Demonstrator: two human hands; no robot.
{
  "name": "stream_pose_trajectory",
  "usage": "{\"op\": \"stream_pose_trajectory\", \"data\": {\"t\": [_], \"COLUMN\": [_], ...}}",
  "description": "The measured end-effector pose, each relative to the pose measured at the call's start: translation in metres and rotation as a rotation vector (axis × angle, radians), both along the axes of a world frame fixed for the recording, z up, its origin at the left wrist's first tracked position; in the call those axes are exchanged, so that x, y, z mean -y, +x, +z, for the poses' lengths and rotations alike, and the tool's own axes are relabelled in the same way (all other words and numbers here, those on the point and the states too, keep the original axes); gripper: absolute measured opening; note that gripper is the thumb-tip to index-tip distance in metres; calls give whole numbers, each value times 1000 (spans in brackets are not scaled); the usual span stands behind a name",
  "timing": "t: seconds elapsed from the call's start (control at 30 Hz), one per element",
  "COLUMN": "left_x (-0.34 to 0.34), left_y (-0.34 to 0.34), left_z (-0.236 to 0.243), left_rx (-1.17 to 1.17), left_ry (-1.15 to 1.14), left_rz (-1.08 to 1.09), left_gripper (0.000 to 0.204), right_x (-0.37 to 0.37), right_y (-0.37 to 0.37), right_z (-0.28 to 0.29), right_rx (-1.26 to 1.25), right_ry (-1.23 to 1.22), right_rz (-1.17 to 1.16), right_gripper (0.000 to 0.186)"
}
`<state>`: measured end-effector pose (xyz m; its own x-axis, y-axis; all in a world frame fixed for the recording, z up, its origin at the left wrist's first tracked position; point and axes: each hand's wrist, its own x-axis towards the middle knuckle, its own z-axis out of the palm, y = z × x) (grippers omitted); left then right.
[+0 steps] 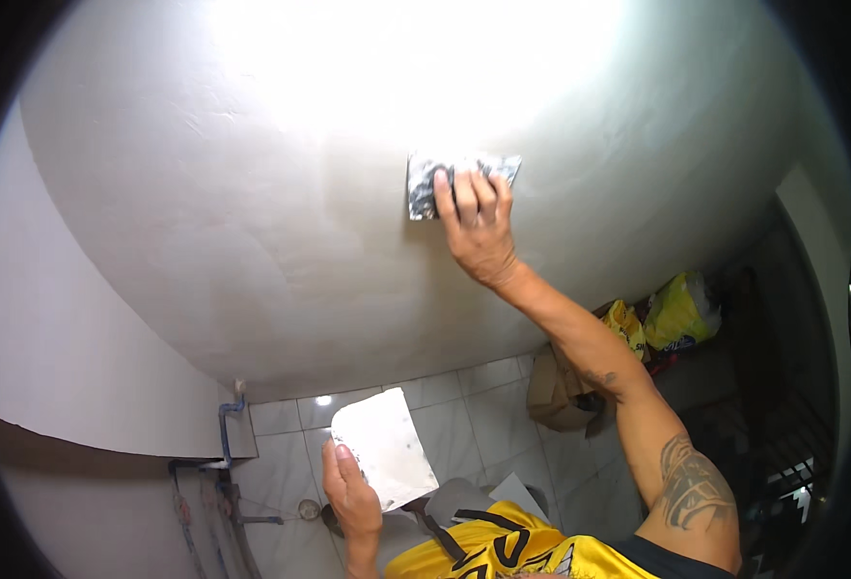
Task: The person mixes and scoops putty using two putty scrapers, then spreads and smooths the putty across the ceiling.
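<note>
My right hand (476,217) is closed on a metal putty blade (421,193) smeared with white and dark residue, held against the pale grey plastered wall (252,222) above me. The blade's grip is mostly hidden under my fingers. Lower down, my left hand (350,482) grips a white square board (387,444) by its left side, out in front of my body. Small dark specks show along the board's edges.
Pipes (228,425) run down the lower left wall corner. Tiled floor (281,463) lies below, with a small drain (308,510). A brown bag (551,386) and yellow sacks (676,314) stand along the wall's foot at right. A dark doorway (773,357) is at far right.
</note>
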<state>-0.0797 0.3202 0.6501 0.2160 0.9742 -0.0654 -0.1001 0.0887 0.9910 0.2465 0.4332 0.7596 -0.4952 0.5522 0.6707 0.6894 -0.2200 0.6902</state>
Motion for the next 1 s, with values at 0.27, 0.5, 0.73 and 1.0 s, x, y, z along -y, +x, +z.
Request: {"op": "stream_pose_trajectory", "data": {"t": [0.27,0.5,0.73,1.0], "left_x": [-1,1,0,3], "left_y": [-2,3,1,-3], "left_z": [-12,-15,-19,-10], "left_rx": [-12,85,110,91], "left_ry": [-23,-26,-56,-79], "left_rz": [-13,-2,-1,17], "left_gripper": [34,34,36,36], "right_x": [48,51,17,28], "right_y": [-6,21,28,29], "right_z": [-38,140,207,23], "right_rx": [-293,-25,99,-111], "right_ry": [-291,169,328,18], "right_rz": [131,48,32,48], "right_gripper": [44,38,49,46]}}
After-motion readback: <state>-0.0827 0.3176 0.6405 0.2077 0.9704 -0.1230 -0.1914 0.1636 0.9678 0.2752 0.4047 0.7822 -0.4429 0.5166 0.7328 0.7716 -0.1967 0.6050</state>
